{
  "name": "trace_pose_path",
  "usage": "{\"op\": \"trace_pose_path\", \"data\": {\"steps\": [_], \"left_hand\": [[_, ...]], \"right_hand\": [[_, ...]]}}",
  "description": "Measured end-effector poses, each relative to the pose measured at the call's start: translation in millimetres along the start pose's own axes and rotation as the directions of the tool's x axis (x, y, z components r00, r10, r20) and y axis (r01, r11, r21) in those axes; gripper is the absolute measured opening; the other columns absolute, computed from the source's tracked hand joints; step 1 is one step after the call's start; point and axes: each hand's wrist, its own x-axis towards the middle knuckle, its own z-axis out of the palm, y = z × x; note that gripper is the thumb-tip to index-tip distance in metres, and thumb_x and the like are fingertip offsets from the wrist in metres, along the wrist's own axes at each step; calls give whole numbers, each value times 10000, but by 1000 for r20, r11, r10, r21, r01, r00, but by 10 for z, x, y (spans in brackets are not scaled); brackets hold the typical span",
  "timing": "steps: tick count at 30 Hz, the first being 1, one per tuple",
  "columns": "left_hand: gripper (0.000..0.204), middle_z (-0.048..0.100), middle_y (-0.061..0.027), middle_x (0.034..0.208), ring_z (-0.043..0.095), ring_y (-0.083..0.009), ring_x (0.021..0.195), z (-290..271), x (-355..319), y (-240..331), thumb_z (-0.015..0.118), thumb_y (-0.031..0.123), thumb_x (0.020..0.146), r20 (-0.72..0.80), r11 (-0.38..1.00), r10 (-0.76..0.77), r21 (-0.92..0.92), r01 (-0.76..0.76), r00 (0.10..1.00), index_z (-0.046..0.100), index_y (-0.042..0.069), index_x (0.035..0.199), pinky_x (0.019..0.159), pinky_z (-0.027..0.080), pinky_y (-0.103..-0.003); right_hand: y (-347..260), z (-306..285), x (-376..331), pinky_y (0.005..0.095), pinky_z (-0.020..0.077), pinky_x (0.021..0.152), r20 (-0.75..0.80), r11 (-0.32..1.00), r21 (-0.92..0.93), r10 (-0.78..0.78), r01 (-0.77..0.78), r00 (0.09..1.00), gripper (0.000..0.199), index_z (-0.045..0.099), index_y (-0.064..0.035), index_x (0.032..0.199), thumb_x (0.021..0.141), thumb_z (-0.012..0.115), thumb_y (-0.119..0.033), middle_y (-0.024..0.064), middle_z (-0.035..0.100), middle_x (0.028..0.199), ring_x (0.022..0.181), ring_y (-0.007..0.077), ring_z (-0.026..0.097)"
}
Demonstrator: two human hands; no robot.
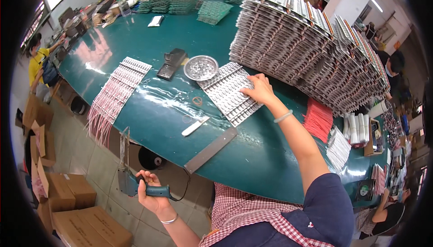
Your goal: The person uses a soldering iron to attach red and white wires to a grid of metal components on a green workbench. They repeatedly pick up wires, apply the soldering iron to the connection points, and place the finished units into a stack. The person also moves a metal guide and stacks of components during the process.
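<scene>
My left hand (155,195) is closed around the teal handle of a corded soldering gun (130,183), held off the table's front edge with its long metal end upward. My right hand (260,89) lies on the upper right part of a white circuit board panel (230,94), fingers apart and touching it. This panel lies tilted on the green table, covered in rows of small repeated parts. Beside its upper left corner stands a round metal bowl (201,68) of small shiny pieces. A second panel (121,84) on the left has many pinkish wires hanging over the edge.
Tall stacks of panels (288,39) stand at the right. A black box (172,63), a white tube (195,126), a rubber band (197,101) and a grey metal bar (211,150) lie nearby. Red wires (318,120) and white wires (338,149) lie at right; cardboard boxes (90,226) stand below left.
</scene>
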Motion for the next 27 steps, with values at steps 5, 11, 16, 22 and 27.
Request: {"op": "trace_pose_path", "data": {"steps": [5, 11, 16, 22, 27], "left_hand": [[277, 627, -115, 1097, 585, -215, 1026, 140, -144, -140, 599, 29, 873, -3, 995, -70, 65, 70, 998, 556, -1, 1144, 932, 480, -345], [279, 626, -108, 1093, 581, -210, 1025, 293, -288, -277, 611, 27, 864, -19, 990, -93, 105, 94, 995, 554, 8, 1137, 935, 480, -342], [278, 625, -110, 1089, 580, -210, 1023, 377, -416, -380, 611, 29, 863, -4, 988, -94, 122, 94, 996, 552, 7, 1134, 936, 482, -344], [267, 624, -121, 1094, 581, -221, 1024, 370, -602, -458, 602, 29, 868, 6, 986, -102, 136, 100, 995, 558, -3, 1129, 935, 485, -349], [259, 624, -131, 1099, 582, -226, 1025, 309, -670, -471, 595, 29, 873, 3, 983, -122, 139, 121, 992, 560, -10, 1127, 929, 490, -351]], "right_hand": [[138, 9, 90, 457, 410, 992, -11, 996, 83, 34, -33, 999, 753, 669, -118, 1190, 588, 825, -544, 205, 524, 1260, 1173, 385, 484], [271, 10, 218, 389, 442, 982, 42, 981, 170, 86, -92, 995, 821, 654, -25, 1180, 581, 829, -558, 243, 569, 1227, 1162, 358, 551], [306, -48, 373, 370, 514, 860, 67, 906, 404, 107, -125, 992, 600, 699, 7, 1060, 626, 854, -377, 216, 696, 1017, 953, 300, 673], [345, -177, 275, 311, 513, 683, 135, 747, 644, 99, -163, 986, 279, 703, -8, 976, 798, 757, -216, 115, 699, 871, 738, 178, 649], [554, -546, -162, 247, 475, 695, 248, 609, 757, 70, -238, 966, 243, 680, -12, 1064, 917, 646, -203, 29, 675, 923, 809, 84, 599]]}}
